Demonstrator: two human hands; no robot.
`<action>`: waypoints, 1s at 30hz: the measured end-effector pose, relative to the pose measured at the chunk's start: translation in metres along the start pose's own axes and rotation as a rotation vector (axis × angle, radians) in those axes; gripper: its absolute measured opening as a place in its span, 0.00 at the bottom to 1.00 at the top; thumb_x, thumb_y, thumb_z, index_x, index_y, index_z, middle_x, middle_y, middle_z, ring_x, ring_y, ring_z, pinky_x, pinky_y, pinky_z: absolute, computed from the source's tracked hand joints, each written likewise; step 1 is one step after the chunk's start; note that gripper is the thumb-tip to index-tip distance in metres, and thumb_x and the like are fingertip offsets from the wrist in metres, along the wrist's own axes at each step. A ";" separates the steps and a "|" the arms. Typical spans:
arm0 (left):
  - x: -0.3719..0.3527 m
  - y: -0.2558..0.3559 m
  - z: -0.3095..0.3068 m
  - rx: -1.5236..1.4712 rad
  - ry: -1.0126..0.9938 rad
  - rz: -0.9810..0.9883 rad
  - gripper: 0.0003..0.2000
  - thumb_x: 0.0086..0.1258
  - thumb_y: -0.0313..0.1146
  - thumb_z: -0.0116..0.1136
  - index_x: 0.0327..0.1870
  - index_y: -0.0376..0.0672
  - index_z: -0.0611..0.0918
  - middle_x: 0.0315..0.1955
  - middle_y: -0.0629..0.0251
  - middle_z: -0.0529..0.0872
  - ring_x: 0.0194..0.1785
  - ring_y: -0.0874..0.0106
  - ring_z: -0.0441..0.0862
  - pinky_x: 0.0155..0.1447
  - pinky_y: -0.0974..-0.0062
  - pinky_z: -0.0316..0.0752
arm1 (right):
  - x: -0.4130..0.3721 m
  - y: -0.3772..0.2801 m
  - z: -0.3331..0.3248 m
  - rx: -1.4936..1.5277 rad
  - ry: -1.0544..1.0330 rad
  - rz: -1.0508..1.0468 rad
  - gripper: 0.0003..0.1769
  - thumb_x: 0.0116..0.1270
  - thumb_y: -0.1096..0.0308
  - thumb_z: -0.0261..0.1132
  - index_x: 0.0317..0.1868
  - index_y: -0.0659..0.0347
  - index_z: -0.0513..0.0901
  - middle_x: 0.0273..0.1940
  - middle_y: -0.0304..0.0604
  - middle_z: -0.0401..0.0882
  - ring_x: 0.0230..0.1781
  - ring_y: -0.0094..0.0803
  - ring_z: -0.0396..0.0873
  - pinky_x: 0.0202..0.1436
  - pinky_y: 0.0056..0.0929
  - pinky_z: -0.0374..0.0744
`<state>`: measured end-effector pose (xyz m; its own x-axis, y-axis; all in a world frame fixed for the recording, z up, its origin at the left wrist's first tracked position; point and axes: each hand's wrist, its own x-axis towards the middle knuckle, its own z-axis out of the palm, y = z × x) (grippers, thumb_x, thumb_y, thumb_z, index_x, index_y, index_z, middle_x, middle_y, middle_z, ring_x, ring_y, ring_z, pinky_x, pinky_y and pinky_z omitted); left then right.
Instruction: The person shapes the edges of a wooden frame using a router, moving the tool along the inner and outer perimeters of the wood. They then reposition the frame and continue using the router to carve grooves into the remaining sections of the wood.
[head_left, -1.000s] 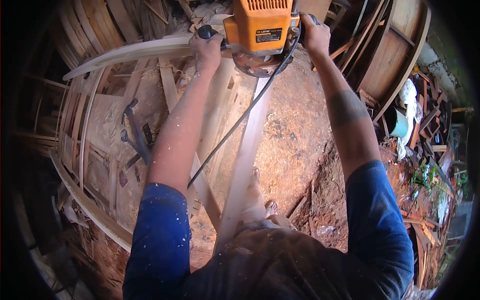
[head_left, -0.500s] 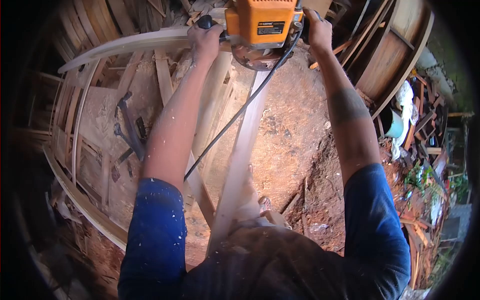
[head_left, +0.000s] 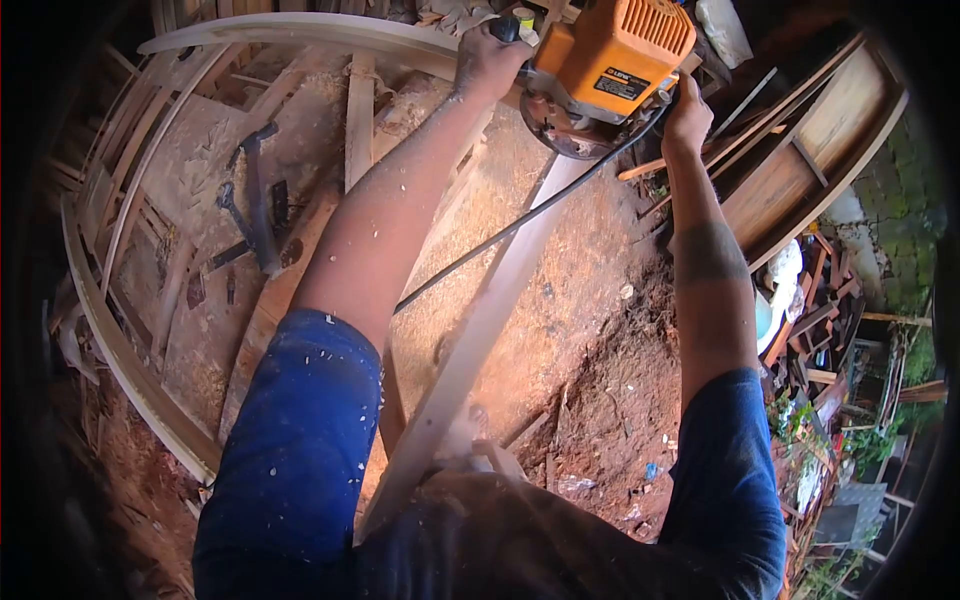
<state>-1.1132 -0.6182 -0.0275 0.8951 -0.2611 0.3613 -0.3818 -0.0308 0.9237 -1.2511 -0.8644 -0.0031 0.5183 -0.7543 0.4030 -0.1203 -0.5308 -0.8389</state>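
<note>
An orange wood router (head_left: 622, 60) with a round base sits on the far part of a long narrow board (head_left: 490, 300), at the top of the view. My left hand (head_left: 490, 66) is closed round its black side handle. On the other side my right hand (head_left: 688, 118) grips the router too; the handle there is mostly hidden behind the fingers and the motor body. A black power cord (head_left: 525, 220) runs from the router down past my left forearm. The board slants toward my body, its near end against my dark shirt.
Curved wooden frame pieces (head_left: 290, 30) arc around the left. Dark clamp-like metal tools (head_left: 258, 205) lie there. A curved wooden panel (head_left: 815, 150) leans at the right, above a heap of scrap wood (head_left: 825, 330). Dirt and sawdust (head_left: 610, 400) cover the ground.
The router and both hands appear farther right in the view. The camera view has turned as well, so the board slants more. Both hands keep their hold.
</note>
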 end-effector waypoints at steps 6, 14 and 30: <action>0.003 -0.001 0.002 -0.022 0.010 0.099 0.11 0.53 0.36 0.64 0.32 0.36 0.85 0.27 0.54 0.88 0.34 0.60 0.86 0.44 0.64 0.79 | 0.013 0.033 0.000 -0.422 0.022 -0.395 0.19 0.70 0.65 0.57 0.60 0.40 0.80 0.44 0.59 0.85 0.48 0.54 0.84 0.51 0.45 0.80; 0.002 -0.001 0.007 -0.155 0.029 -0.073 0.08 0.55 0.32 0.62 0.21 0.38 0.79 0.16 0.66 0.80 0.21 0.71 0.81 0.26 0.72 0.75 | 0.000 0.018 -0.006 -0.362 -0.060 -0.293 0.18 0.70 0.64 0.57 0.58 0.36 0.79 0.45 0.58 0.84 0.50 0.58 0.82 0.55 0.47 0.78; 0.007 0.000 0.002 -0.038 -0.041 0.035 0.13 0.53 0.38 0.63 0.32 0.37 0.85 0.26 0.55 0.87 0.33 0.60 0.85 0.43 0.64 0.79 | -0.013 -0.005 -0.007 -0.134 0.015 -0.032 0.16 0.70 0.61 0.56 0.55 0.47 0.82 0.43 0.60 0.85 0.49 0.53 0.83 0.53 0.42 0.78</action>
<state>-1.1072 -0.6218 -0.0250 0.8706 -0.3010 0.3891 -0.4035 0.0154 0.9148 -1.2632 -0.8552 -0.0014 0.5109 -0.7416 0.4348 -0.2169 -0.6006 -0.7696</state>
